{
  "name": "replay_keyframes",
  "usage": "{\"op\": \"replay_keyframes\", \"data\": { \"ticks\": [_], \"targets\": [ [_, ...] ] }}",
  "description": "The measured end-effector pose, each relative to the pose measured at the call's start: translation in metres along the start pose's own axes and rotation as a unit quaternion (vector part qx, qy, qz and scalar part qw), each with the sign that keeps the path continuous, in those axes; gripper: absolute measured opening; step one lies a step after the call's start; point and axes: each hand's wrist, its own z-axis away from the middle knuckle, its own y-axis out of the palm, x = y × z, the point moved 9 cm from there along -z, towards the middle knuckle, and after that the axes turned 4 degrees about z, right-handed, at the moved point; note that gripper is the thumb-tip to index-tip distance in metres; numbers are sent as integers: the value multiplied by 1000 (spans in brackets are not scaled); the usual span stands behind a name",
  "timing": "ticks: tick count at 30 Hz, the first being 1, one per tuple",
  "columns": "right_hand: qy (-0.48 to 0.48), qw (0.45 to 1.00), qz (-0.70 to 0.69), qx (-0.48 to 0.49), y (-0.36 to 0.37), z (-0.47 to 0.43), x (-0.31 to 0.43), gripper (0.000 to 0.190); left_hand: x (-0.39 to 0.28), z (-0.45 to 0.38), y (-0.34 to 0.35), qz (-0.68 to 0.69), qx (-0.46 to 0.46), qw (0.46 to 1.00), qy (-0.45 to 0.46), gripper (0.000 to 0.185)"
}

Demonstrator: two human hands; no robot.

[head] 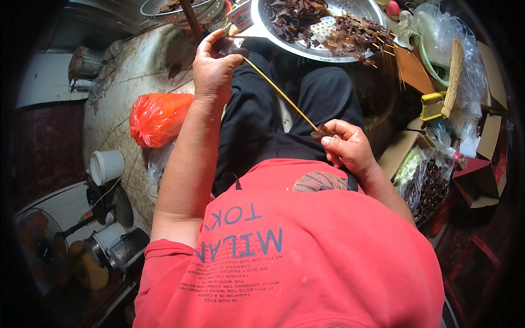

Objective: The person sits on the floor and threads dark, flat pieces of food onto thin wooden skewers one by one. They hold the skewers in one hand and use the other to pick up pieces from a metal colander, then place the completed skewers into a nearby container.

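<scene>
My left hand (215,65) grips a dark brown, leafy piece that looks like wood ear fungus (230,48). A thin bamboo skewer (279,92) slants from that hand down to my right hand (348,143), above my lap. Between the right thumb and fingers is a smaller brown piece (321,133), right at the skewer's lower end; whether it is pierced I cannot tell. Beyond my knees stands a perforated metal colander (328,32). Loose brown pieces (297,18) lie in its left part, and loaded skewers (365,37) lie at its right, some sticking out over the rim.
An orange plastic bag (160,119) and a white bucket (106,167) are on the floor at left. At right, a cardboard box (396,153) holds a plastic bag with more skewered dark pieces (430,190). Another colander (180,15) is at the back left.
</scene>
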Motion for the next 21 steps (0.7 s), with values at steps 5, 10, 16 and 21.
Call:
{"op": "replay_keyframes", "data": {
  "ticks": [5, 10, 16, 21],
  "targets": [
    [15, 1000, -2, 2, -2, 3, 0, 15, -9, 6, 12, -81, 65, 990, 97, 55],
    [14, 1000, -7, 8, -3, 3, 1, 15, -11, 17, 23, -241, 102, 950, 171, 52],
    [20, 999, -22, 13, -2, 3, 0, 16, 7, 11, 11, -3, 81, 997, 10, 46],
    [22, 999, -24, 18, -3, 4, -4, 16, 30, 9, -1, 71, 37, 986, -147, 39]
  ]
}}
